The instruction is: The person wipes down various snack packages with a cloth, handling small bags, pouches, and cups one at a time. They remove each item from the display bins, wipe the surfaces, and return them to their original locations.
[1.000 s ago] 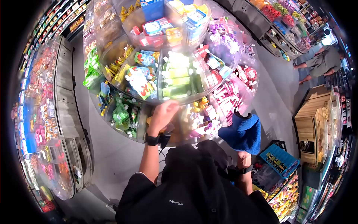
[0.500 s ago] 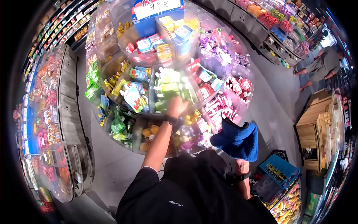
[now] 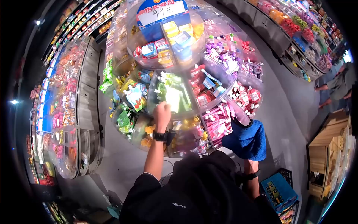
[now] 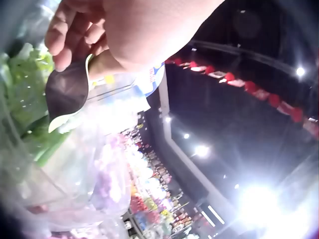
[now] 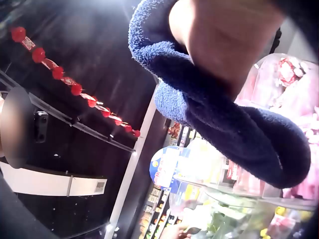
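Observation:
In the head view my left hand (image 3: 162, 115) is over the front wall of a clear bin of pale green spouted pouches (image 3: 164, 84). Its thumb and curled fingers pinch one pouch (image 4: 67, 94), whose dark folded end faces the left wrist camera. From the head camera that pouch shows as a bright, glaring shape above the others. On the right, a blue terry cloth (image 3: 246, 140) drapes over my right hand (image 5: 224, 45) and hides its fingers. The right wrist view shows the cloth bunched around the hand, beside the pink pouches (image 3: 217, 123).
The round tiered display holds more clear bins, including red pouches (image 3: 199, 84) and orange cups (image 3: 147, 136). A price sign (image 3: 162, 13) tops it. A blue crate (image 3: 279, 190) stands at lower right, a wooden cabinet (image 3: 324, 156) beyond. Another person (image 3: 337, 84) is at far right.
My left hand reached from the front wall into the green pouch bin, then drew back towards the wall with a pouch. The cloth stays in my right hand. The head view has shifted.

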A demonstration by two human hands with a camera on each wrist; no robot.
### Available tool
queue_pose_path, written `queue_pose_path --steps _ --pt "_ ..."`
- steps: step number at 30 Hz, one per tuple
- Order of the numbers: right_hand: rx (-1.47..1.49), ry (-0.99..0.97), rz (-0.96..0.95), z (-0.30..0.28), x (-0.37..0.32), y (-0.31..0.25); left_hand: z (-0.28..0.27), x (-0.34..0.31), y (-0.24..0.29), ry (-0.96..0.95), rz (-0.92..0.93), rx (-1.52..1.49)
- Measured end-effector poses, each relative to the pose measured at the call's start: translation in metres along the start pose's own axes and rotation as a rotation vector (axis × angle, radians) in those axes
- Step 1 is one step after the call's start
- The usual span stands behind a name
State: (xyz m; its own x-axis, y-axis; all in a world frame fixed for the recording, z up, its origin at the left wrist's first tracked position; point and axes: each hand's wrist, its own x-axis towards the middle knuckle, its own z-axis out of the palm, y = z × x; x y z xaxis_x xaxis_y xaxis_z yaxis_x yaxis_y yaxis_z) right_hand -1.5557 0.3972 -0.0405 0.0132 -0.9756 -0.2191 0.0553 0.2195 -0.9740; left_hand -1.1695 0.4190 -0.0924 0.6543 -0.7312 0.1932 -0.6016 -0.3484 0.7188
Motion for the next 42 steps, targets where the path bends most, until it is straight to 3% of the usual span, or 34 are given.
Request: queue_pose_path --steps 4,7,8,10,12,13,16,19,21,22,26,28,31,32,34,35,39,40,41,42 --pt "0.255 -0.056 0.020 0.033 0.030 -0.025 -0.035 -0.046 0.074 0.107 -0.082 -0.497" --pt "0.782 -0.186 0.171 0.062 0.039 -0.045 -0.029 -0.087 0.125 0.219 0.104 -0.323" --pt "0.956 -0.538 0.253 0.061 0.047 -0.055 -0.025 -0.099 0.144 0.248 0.214 -0.204" --pt "0.179 -0.384 -0.281 0.086 0.031 -0.048 -0.013 -0.115 0.182 0.272 0.382 -0.087" --pt "-0.161 -0.448 -0.374 0.081 0.031 0.026 0.006 -0.125 0.203 0.204 0.473 -0.071" --pt "-0.099 -0.598 -0.226 0.070 0.030 0.026 0.013 -0.138 0.205 0.138 0.434 0.034" --pt "0.192 -0.958 0.171 0.049 0.031 0.007 0.016 -0.143 0.226 0.159 0.427 -0.145" --pt "0.070 -0.965 -0.221 0.060 0.046 0.011 0.016 -0.151 0.216 0.121 0.333 -0.125" --pt "-0.002 -0.963 -0.490 0.071 0.058 0.018 0.022 -0.157 0.204 0.074 0.208 -0.292" --pt "-0.147 -0.921 -0.788 0.072 0.071 0.032 0.019 -0.154 0.210 0.066 0.139 -0.421" --pt "0.611 -0.943 0.178 0.080 0.065 0.012 0.014 -0.153 0.201 -0.012 -0.199 -1.055" --pt "0.171 -0.790 -0.076 0.075 0.067 -0.006 0.011 -0.153 0.191 -0.111 -0.401 -1.372" --pt "-0.044 -0.748 -0.381 0.070 0.049 -0.077 0.013 -0.146 0.198 -0.214 -0.439 -1.447" --pt "0.176 -0.823 -0.186 0.076 0.042 -0.089 0.012 -0.145 0.198 -0.283 -0.471 -1.469" --pt "0.028 -0.952 -0.293 0.079 0.053 -0.070 0.001 -0.141 0.199 -0.555 -0.576 -1.472" --pt "-0.041 -1.014 -0.353 0.081 0.059 -0.061 0.004 -0.141 0.200 -0.490 -0.559 -1.356" --pt "0.205 -1.065 -0.185 0.068 0.055 -0.051 0.008 -0.138 0.218 -0.244 -0.391 -0.952" --pt "0.142 -1.011 -0.312 0.070 0.053 -0.045 0.018 -0.141 0.211 -0.086 -0.208 -0.773" --pt "0.186 -0.989 -0.299 0.069 0.050 -0.036 0.028 -0.144 0.204 0.067 -0.029 -0.588" --pt "0.231 -0.966 -0.286 0.069 0.048 -0.027 0.016 -0.143 0.228 0.066 -0.173 -0.649"
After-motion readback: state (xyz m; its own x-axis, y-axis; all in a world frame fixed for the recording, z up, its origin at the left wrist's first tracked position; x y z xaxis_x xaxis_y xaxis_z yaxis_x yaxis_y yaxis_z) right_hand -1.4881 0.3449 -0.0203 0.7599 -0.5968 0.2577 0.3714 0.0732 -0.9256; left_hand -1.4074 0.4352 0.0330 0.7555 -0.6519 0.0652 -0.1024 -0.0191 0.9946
